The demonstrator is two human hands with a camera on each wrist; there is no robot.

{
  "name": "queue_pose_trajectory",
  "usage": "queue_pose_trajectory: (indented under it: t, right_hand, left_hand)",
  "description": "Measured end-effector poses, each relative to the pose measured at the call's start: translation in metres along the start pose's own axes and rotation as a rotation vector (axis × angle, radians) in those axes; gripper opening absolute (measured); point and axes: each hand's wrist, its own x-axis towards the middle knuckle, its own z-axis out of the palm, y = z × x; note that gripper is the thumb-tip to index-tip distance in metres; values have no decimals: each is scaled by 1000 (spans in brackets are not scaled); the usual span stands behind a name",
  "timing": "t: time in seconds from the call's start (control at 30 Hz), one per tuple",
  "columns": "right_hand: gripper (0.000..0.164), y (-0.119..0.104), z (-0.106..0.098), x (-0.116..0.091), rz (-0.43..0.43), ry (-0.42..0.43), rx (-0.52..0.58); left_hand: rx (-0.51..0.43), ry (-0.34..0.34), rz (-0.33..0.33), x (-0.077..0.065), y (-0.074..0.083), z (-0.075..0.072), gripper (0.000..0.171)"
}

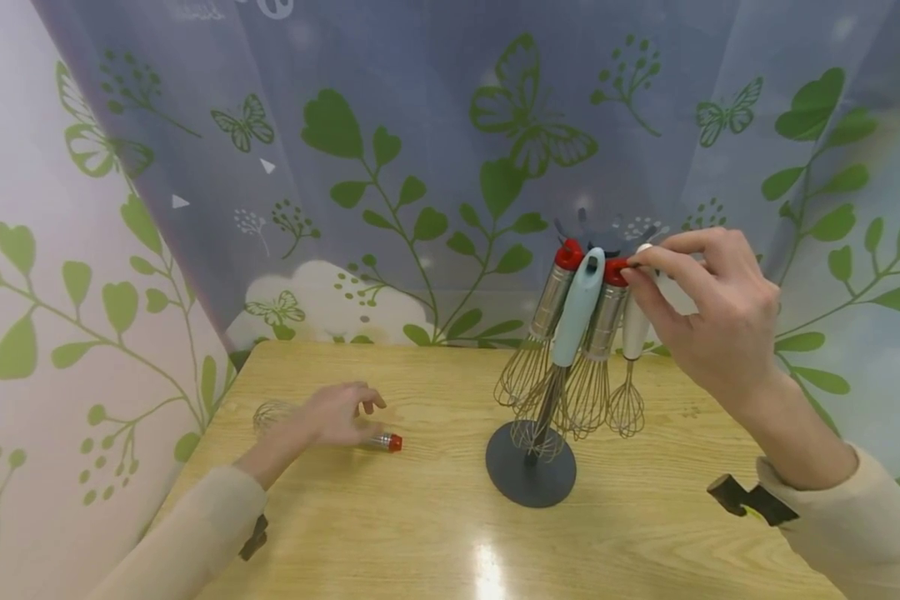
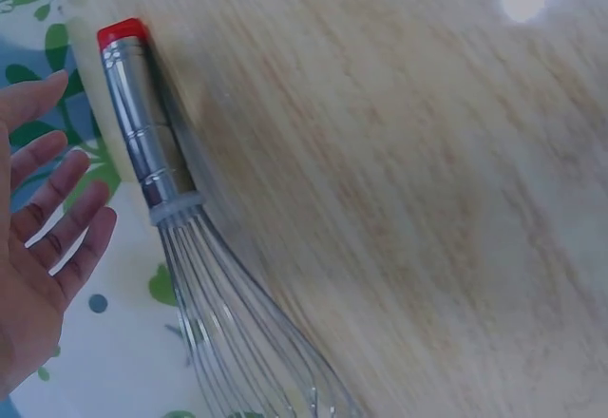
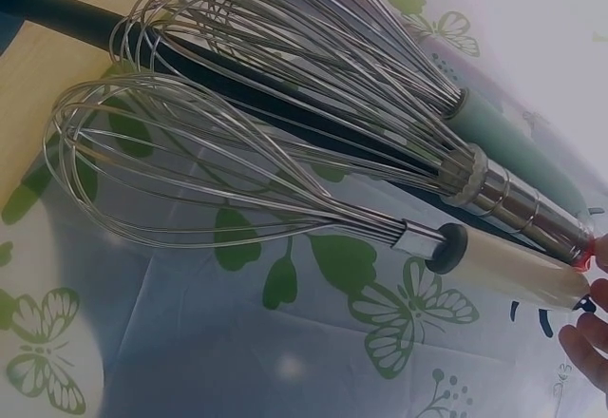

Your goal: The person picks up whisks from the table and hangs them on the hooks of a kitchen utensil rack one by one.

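Observation:
A dark stand with a round base holds several hanging whisks. My right hand is at its top, thumb and forefinger pinching the red end of a metal-handled whisk. Right beside those fingertips is the top of a white-handled whisk. A light-blue-handled whisk and another red-ended metal whisk hang to the left. My left hand hovers over a red-ended metal whisk lying on the table. In the left wrist view its fingers are spread, apart from the handle.
The wooden table carries the stand right of its middle and the loose whisk at its left. A patterned curtain with leaves and butterflies hangs behind the table and along its sides.

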Motion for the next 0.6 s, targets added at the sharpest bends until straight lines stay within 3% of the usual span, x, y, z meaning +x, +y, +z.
queue_pose_trajectory:
  t: [0.33,0.6]
  right_hand:
    - [24,0,0,0,-1,1,3]
    - [26,0,0,-1,-3,-3,-5]
  left_hand:
    - [5,-41,-50,-5,0,11,39]
    - [26,-37,-16,-6,-2,18,36]
